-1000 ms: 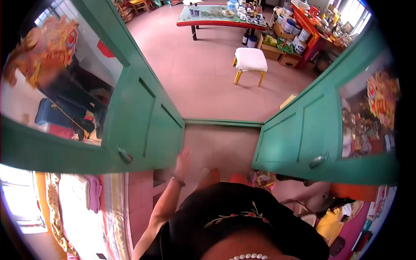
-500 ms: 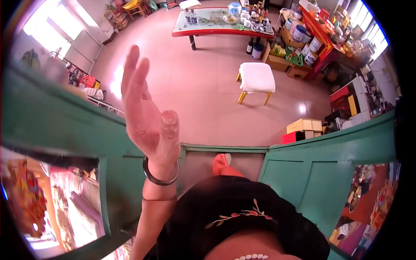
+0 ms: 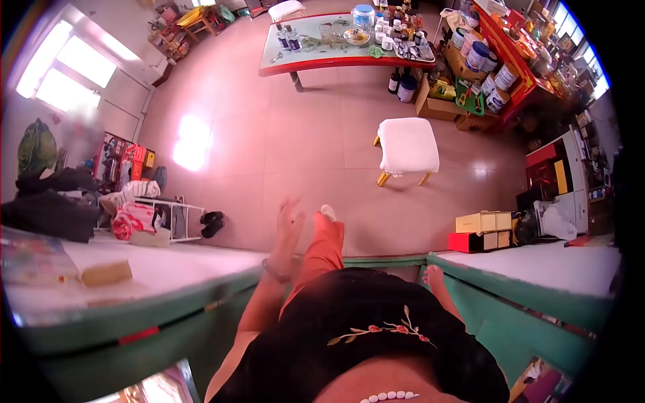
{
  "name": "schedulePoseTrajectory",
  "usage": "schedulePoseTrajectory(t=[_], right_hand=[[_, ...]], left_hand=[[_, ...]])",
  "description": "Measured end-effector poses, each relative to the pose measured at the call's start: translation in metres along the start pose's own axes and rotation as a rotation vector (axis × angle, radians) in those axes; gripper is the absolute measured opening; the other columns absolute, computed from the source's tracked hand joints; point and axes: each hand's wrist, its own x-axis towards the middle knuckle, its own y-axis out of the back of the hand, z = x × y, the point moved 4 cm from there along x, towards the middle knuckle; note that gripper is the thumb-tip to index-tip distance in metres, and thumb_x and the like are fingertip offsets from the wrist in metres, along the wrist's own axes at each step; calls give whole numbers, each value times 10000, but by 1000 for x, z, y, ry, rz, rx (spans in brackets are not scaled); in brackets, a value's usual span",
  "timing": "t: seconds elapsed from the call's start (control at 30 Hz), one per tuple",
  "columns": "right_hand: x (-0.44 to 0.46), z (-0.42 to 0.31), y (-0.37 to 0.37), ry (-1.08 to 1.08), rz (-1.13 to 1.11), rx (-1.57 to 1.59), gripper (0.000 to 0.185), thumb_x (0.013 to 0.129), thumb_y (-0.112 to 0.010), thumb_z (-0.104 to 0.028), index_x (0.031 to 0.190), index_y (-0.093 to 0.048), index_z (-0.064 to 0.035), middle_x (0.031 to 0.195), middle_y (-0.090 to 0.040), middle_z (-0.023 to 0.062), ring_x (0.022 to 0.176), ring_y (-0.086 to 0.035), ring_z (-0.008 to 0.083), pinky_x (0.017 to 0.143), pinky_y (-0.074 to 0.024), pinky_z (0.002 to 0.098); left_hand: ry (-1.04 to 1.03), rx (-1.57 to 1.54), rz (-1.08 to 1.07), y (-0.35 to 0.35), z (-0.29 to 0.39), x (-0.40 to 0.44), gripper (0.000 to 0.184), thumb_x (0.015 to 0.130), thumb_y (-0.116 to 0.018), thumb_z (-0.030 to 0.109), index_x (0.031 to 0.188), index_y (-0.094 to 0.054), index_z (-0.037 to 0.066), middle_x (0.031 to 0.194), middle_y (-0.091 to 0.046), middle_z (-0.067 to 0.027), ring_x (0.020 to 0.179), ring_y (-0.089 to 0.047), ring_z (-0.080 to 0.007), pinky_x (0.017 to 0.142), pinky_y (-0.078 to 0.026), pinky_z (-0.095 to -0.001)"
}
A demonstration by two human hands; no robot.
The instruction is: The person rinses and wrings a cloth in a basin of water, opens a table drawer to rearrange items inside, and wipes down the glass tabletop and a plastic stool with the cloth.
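Observation:
My left hand (image 3: 289,232) hangs low in front of my left side, beside my orange trouser leg (image 3: 326,248). Its fingers look apart with nothing between them, though motion smears them a little; a dark bangle (image 3: 275,270) circles the wrist. Down at my right side, close to the green door frame (image 3: 463,295), part of my right hand (image 3: 433,274) shows. It is small in view, and I cannot make out how its fingers are held. One foot in a pale shoe (image 3: 328,212) is forward on the pinkish tiled floor (image 3: 309,148).
A stool with a white cover (image 3: 408,146) stands ahead, right of centre. Further back, a red-edged table (image 3: 312,62) carries bottles and jars. Boxes (image 3: 484,221) lie near right; black shoes (image 3: 212,224) and a white rack (image 3: 178,218) are at left.
My left hand has dropped from raised, near the green door, to beside my leg. I have moved forward through the doorway, and the stool looks nearer. My right hand has come into view.

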Motion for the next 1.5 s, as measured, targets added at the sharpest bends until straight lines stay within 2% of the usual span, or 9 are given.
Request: schedulePoseTrajectory(t=[0.3, 0.6, 0.8, 1.0, 1.07, 1.13, 1.2, 1.3, 1.5], right_hand=[[83, -100, -96, -143, -79, -395, 242, 911, -521, -211, 1066, -612, -48, 799, -621, 62, 561, -590, 150, 490, -479, 285], [255, -455, -250, 596, -46, -464, 283, 953, -508, -280, 1089, -609, -54, 816, -624, 34, 629, -593, 125, 526, -482, 276], [273, -665, -307, 295, -183, -128, 325, 935, -515, -228, 1188, -590, -38, 953, -645, 73, 763, -636, 137, 618, -526, 283], [460, -795, -330, 360, -33, -433, 287, 923, -529, -247, 1093, -640, -44, 858, -641, 65, 685, -625, 137, 554, -515, 282], [535, -839, -339, 452, 20, -490, 289, 893, -564, -240, 1079, -642, -33, 881, -659, 90, 743, -648, 191, 645, -533, 324], [583, -891, -350, 798, 153, -554, 290, 849, -600, -223, 1072, -648, -44, 1014, -663, 149, 950, -635, 275, 829, -508, 372], [626, -941, -362, 718, 137, -616, 297, 808, -624, -199, 1077, -659, -77, 1226, -582, 196, 1151, -535, 345, 981, -424, 402], [663, -995, -379, 666, 262, -757, 298, 793, -635, -231, 1061, -666, -105, 1351, -486, 175, 1220, -470, 358, 1002, -411, 428], [687, -1005, -402, 414, 278, -912, 302, 772, -633, -279, 1015, -663, -103, 1328, -467, 154, 1219, -437, 373, 991, -416, 476]], left_hand=[[209, 91, -136, -33, -139, 189, 351, 881, -604, 199, 1194, -591, 40, 1267, -532, -197, 1230, -462, -348, 1028, -378, -417], [266, 80, -150, -4, -125, 350, 329, 878, -598, 163, 1171, -593, 12, 1247, -546, -209, 1243, -461, -351, 1045, -364, -406], [320, 127, -176, -18, -133, 436, 329, 887, -585, 178, 1176, -592, 21, 1255, -539, -203, 1253, -446, -339, 1054, -355, -403], [486, 105, -202, -56, -172, 517, 331, 933, -567, 201, 1215, -593, 30, 1366, -470, -182, 1302, -407, -285, 1064, -327, -375], [603, 1, -185, -69, -157, 551, 322, 935, -564, 193, 1206, -596, 21, 1329, -510, -183, 1281, -433, -283, 1063, -330, -372], [652, -19, -168, -77, -143, 584, 321, 935, -562, 186, 1203, -596, 13, 1292, -545, -183, 1261, -456, -277, 1060, -335, -368], [631, 27, -157, -88, -136, 604, 325, 933, -563, 180, 1208, -592, 8, 1254, -575, -182, 1243, -476, -268, 1055, -341, -363], [594, 157, -265, -91, -136, 622, 352, 889, -586, 175, 1170, -574, -37, 1071, -622, -175, 1025, -571, -269, 871, -450, -386], [852, 55, -215, -85, -173, 620, 309, 888, -555, 165, 1095, -592, -61, 911, -650, -158, 815, -578, -222, 721, -473, -366]])
